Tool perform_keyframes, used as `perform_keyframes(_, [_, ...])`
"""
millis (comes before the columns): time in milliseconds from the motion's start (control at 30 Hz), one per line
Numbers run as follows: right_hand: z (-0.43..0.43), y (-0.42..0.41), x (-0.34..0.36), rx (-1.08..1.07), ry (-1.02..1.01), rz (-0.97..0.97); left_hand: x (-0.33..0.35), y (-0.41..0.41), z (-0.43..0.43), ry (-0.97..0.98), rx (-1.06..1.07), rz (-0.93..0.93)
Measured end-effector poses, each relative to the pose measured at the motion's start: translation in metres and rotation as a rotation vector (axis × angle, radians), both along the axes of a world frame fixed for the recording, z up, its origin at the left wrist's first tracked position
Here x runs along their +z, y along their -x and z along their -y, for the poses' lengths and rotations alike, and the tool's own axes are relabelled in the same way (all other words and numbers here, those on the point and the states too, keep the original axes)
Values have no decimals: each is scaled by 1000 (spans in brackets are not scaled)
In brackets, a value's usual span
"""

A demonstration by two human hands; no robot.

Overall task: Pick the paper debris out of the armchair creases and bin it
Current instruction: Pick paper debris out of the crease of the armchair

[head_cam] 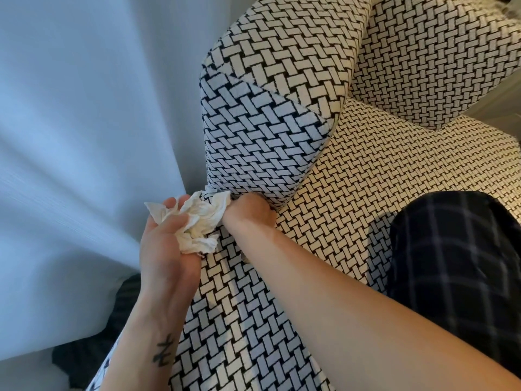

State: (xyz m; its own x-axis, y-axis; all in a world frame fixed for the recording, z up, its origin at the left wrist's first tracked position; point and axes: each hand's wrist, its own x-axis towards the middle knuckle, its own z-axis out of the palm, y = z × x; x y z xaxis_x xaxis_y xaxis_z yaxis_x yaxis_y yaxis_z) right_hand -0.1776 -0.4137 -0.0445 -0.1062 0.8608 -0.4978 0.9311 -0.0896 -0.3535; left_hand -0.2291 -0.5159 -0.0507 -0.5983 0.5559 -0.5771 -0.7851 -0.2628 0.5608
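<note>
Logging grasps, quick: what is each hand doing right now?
Left hand: holding crumpled paper.
Right hand: tucked into the armchair crease; grip cannot be told.

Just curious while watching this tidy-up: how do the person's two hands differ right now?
The left hand grips a wad of crumpled white paper; the right hand holds nothing visible. The left hand's fingers show, while the right hand's fingers are buried in the crease of the black-and-white woven armchair. Both are bare.

The left forearm and right forearm were bare. A small dark tattoo of angular strokes marked the left wrist. Dark trousers with a thin pale check covered the leg.
</note>
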Motion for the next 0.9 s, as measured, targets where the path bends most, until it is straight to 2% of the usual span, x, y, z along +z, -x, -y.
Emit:
perform_keyframes(100, [0,-1,1,-44,-3,-18,1,0,1,-1,-8,7])
perform_keyframes(267, [6,-8,-3,36,-98,29,0,0,0,-12,3,35])
perform_keyframes(500, [-11,8,5,15,119,41,2,-1,0,-9,-5,30])
perform_keyframes(567, [-9,12,-5,-32,101,31,2,-2,0,-9,-4,29])
perform_keyframes(733, [7,15,-23,-148,-144,43,-1,-1,0,-46,0,29])
perform_keyframes(900, [2,12,-17,-195,-101,-8,-4,0,1,-87,-17,34])
